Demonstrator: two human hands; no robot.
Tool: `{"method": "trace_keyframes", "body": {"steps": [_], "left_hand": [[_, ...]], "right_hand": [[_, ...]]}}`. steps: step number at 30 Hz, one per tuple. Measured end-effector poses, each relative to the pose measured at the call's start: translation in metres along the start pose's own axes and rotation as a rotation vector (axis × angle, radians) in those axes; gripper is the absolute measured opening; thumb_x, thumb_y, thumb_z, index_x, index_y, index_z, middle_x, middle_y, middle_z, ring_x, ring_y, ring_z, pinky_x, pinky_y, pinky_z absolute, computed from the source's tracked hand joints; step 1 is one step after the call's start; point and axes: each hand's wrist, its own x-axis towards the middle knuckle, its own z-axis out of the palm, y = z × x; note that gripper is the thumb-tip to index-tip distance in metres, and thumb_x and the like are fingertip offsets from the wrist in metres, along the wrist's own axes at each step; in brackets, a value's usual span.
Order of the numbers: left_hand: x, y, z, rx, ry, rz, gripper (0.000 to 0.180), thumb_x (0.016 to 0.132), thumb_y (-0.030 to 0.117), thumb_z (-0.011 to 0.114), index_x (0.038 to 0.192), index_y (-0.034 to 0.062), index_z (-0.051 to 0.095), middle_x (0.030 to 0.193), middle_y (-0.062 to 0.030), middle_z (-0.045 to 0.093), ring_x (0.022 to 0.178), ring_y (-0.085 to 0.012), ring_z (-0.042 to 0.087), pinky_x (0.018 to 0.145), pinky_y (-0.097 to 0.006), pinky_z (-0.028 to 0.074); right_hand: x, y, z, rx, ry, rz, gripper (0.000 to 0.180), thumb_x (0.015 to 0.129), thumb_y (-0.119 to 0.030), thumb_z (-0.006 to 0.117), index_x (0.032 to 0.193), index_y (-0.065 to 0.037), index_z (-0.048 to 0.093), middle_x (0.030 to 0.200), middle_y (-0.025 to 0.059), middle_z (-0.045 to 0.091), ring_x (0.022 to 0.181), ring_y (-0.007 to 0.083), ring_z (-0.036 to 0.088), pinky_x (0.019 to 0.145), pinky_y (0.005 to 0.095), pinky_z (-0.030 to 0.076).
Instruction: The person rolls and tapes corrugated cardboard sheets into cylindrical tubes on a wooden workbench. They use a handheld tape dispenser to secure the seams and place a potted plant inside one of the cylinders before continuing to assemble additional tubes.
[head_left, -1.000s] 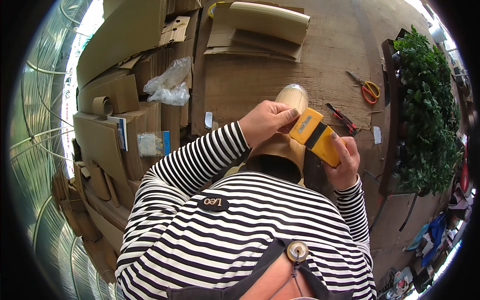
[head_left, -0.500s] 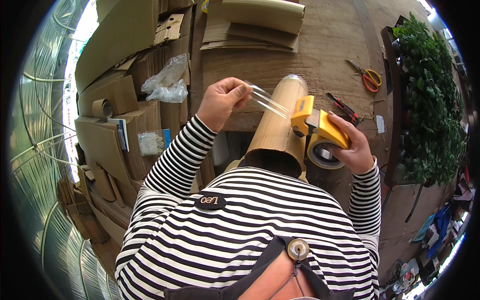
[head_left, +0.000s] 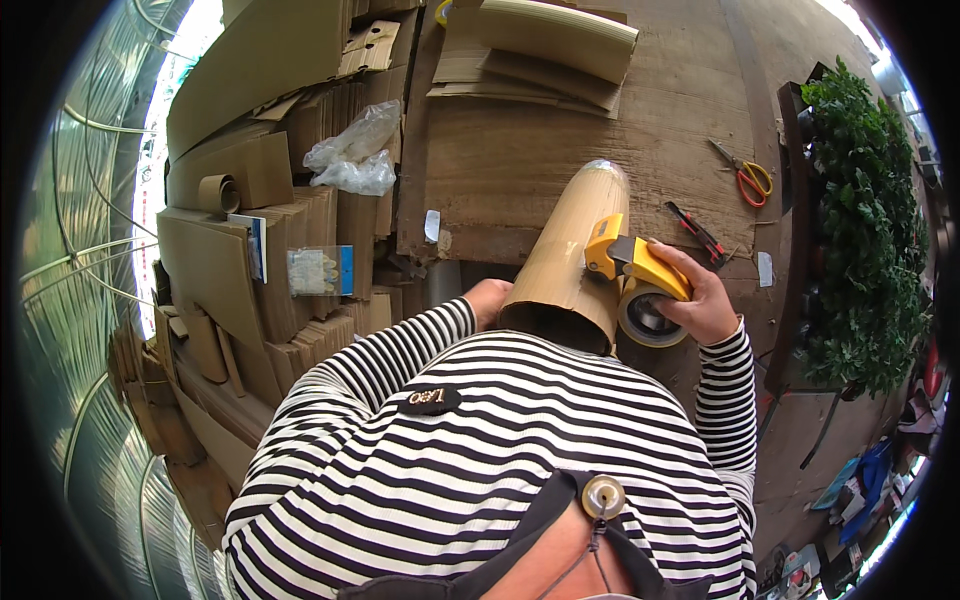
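Observation:
A brown cardboard tube (head_left: 563, 249) lies on the table's near edge, its open end close to my striped shirt and its far end covered in clear tape. My right hand (head_left: 703, 305) is closed around a yellow tape dispenser (head_left: 655, 270) with a roll of tape in it. The dispenser's head rests against the tube's right side. Beside the tube's left side, near the open end, is my left hand (head_left: 488, 303). It seems to touch the tube, but its fingers are hidden behind or below it.
Scissors (head_left: 745, 175) with orange and yellow handles and a red-and-black cutter (head_left: 697, 232) lie on the wooden table (head_left: 680, 110) to the right. Cardboard sheets (head_left: 540, 65) sit at the back. Stacked cardboard (head_left: 205, 270) and a plastic bag (head_left: 355, 150) fill the left; green plants (head_left: 865, 230) line the right.
My left hand has let go of the clear tape strip and moved down to the tube's left side. The dispenser, in my right hand, remains near the tube. The view has shifted slightly.

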Motion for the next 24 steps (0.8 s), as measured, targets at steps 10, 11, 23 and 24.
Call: {"method": "trace_keyframes", "body": {"steps": [10, 11, 23, 24], "left_hand": [[-0.02, 0.032, -0.017, 0.971, -0.353, 0.407, 0.046, 0.099, 0.026, 0.069, 0.136, -0.0001, 0.061, 0.131, -0.0181, 0.069, 0.118, -0.025, 0.067, 0.104, -0.037, 0.052], [-0.069, 0.088, 0.002, 1.001, -0.367, 0.278, 0.06, 0.097, 0.03, 0.071, 0.147, 0.003, 0.051, 0.133, -0.0201, 0.067, 0.124, -0.0281, 0.065, 0.109, -0.039, 0.049], [-0.109, 0.11, 0.024, 1.727, 0.266, 0.92, 0.041, 0.09, 0.01, 0.058, 0.126, -0.0085, 0.058, 0.079, -0.0154, 0.073, 0.068, -0.0317, 0.073, 0.059, -0.041, 0.059], [-0.108, 0.102, 0.016, 1.613, 0.283, 0.941, 0.042, 0.09, 0.009, 0.059, 0.128, -0.0076, 0.058, 0.082, -0.0169, 0.073, 0.071, -0.0329, 0.073, 0.061, -0.04, 0.059]], "right_hand": [[0.033, -0.024, 0.001, -0.159, -0.067, -0.075, 0.064, 0.083, 0.006, 0.071, 0.145, 0.001, 0.057, 0.142, 0.0121, 0.063, 0.125, 0.0165, 0.062, 0.108, 0.0299, 0.048], [0.034, -0.028, -0.001, -0.197, -0.059, -0.066, 0.063, 0.083, 0.004, 0.072, 0.145, 0.001, 0.057, 0.141, 0.0119, 0.063, 0.124, 0.0162, 0.062, 0.108, 0.0298, 0.048], [0.022, -0.027, -0.012, -0.669, -0.127, -0.183, 0.065, 0.078, -0.008, 0.077, 0.141, -0.009, 0.064, 0.119, 0.0185, 0.071, 0.109, 0.0315, 0.07, 0.098, 0.0387, 0.055], [0.002, -0.007, -0.021, -0.652, -0.092, -0.194, 0.067, 0.076, -0.005, 0.078, 0.141, -0.009, 0.063, 0.117, 0.0173, 0.072, 0.108, 0.0309, 0.071, 0.1, 0.0389, 0.055]]}}
